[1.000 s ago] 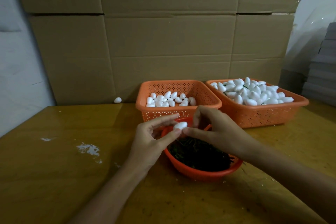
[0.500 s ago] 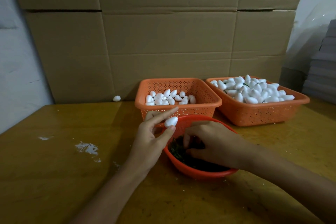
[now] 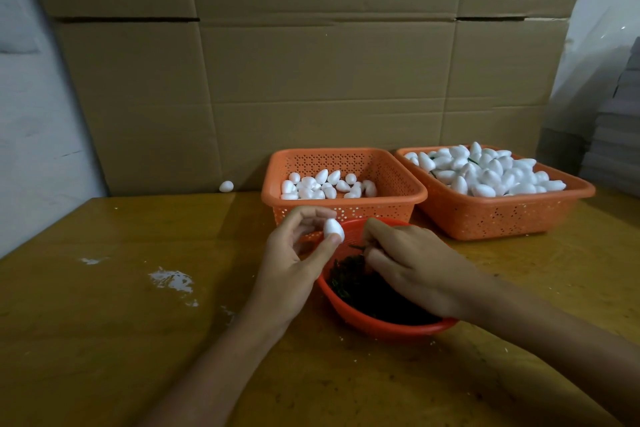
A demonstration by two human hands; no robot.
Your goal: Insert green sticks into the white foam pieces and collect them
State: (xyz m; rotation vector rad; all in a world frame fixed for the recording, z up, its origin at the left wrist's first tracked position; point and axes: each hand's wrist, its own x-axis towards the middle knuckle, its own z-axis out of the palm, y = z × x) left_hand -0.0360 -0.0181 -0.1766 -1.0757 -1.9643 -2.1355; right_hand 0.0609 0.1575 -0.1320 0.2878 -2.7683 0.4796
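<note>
My left hand (image 3: 294, 253) pinches a white egg-shaped foam piece (image 3: 333, 229) between thumb and fingers, above the left rim of the round red bowl (image 3: 381, 326). That bowl holds a dark heap of green sticks (image 3: 360, 284). Over the bowl, my right hand (image 3: 415, 263) pinches one green stick (image 3: 358, 247), its tip pointing left toward the foam piece. Behind the bowl stand two orange baskets: the left basket (image 3: 401, 184) has a shallow layer of foam pieces (image 3: 325, 185), the right basket (image 3: 502, 215) is heaped with foam pieces (image 3: 485, 172).
A stray foam piece (image 3: 226, 186) lies at the back of the wooden table (image 3: 104, 322) against the cardboard wall (image 3: 311, 80). White smears (image 3: 171, 281) mark the table to the left. Grey stacked sheets (image 3: 616, 135) stand at the far right.
My right hand dipped into the bowl of sticks and has come up with one stick pinched. My left hand kept hold of the foam piece and lowered slightly toward the bowl.
</note>
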